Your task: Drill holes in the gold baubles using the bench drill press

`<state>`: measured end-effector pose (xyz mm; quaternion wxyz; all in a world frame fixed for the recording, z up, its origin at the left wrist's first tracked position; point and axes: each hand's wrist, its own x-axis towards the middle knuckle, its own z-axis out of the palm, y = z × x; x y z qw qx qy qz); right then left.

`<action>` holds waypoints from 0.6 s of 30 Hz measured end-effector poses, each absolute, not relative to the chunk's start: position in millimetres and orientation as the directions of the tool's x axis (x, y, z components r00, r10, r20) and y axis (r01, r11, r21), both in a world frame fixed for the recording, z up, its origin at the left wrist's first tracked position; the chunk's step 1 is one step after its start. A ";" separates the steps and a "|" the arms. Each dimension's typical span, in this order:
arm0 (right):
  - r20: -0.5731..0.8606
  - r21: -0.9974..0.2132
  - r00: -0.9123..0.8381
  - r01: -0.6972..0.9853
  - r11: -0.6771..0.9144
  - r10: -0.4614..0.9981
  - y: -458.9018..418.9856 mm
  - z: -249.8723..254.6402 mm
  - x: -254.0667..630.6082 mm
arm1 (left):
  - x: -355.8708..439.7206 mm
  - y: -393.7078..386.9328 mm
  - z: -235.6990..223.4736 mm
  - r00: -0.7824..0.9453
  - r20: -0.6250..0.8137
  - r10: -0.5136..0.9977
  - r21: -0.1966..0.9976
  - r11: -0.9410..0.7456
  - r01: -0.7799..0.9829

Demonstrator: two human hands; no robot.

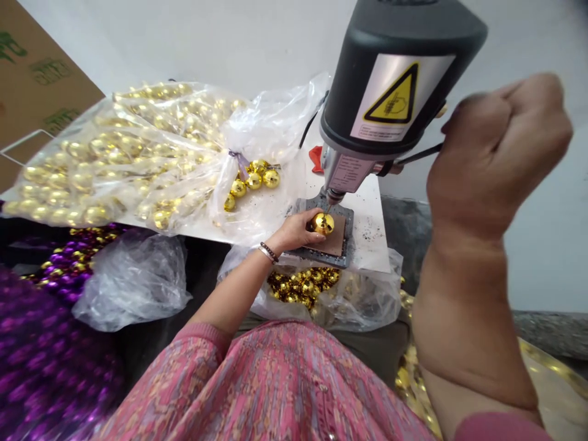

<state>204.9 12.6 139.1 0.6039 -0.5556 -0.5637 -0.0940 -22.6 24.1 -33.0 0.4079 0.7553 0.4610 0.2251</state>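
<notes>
While clenching the right hand [498, 138] round the lever [420, 154] of the drill press [353, 141], pinches a gold ball [324, 224] with the left hand [296, 230] over the pad [334, 244] near the front right corner of the desk [369, 248], apart from the clear bag [160, 165] towards its left edge.

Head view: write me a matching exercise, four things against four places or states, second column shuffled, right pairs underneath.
Things
1. Gold ball below the chuck
2. Right hand
3. Warning triangle
4. Bracelets

Places or states
A. On the black motor housing
B. Around the left arm, by the wrist
C. Held by the left hand
D. Closed around the lever

Pairs: 1-C, 2-D, 3-A, 4-B
</notes>
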 end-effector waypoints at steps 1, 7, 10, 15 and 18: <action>0.717 -0.597 0.327 0.743 0.302 0.615 20.5 150.9 209.5 | -24.6 20.6 -34.1 0.489 -0.017 0.872 0.810 -0.275 0.518; 0.698 -0.574 0.320 0.785 0.232 0.641 35.4 159.9 226.2 | -68.1 -12.8 -25.0 0.709 0.110 0.697 0.695 -0.564 0.446; 0.697 -0.615 0.388 0.756 0.225 0.603 32.1 152.8 222.1 | -96.7 -7.2 -8.5 0.664 0.105 0.740 0.753 -0.495 0.433; 0.686 -0.681 0.478 0.687 0.253 0.548 25.0 149.2 212.6 | -106.0 66.3 12.4 0.007 0.078 0.997 0.663 -0.058 0.746; 0.708 -0.658 0.450 0.699 0.279 0.544 18.4 146.9 211.9 | -92.1 109.1 11.0 -0.121 0.064 0.991 0.531 0.069 0.844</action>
